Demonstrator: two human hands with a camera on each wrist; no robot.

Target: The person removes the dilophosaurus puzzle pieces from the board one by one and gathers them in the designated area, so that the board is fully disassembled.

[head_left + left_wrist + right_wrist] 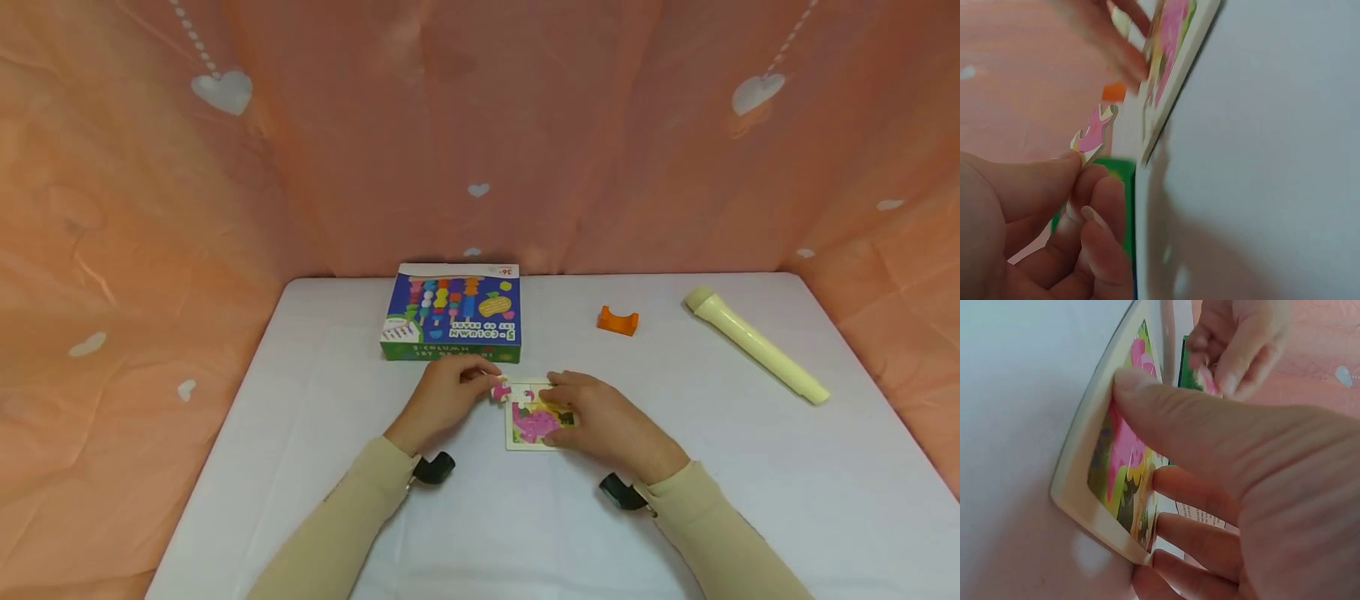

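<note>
Between thumb and fingertips my left hand [448, 393] pinches a small pink-and-white jigsaw piece [1094, 135], held just off the upper left corner of a puzzle board [1074, 464]. The board lies on the table, with a pink animal picture inside its pale frame. Across the board's right part rests my right hand [606, 418], fingers extended. Its thumb [1138, 394] presses the near side, while the other fingertips touch the picture and far edge. This hand covers the board's right side. A white-and-pink piece [522, 393] shows along the board's upper part.
A blue and green toy box [450, 310] lies behind the board. To the right back are an orange curved block [618, 321] and a pale yellow tube [757, 343]. Orange cloth [480, 125] with hearts hangs around the white table [315, 400].
</note>
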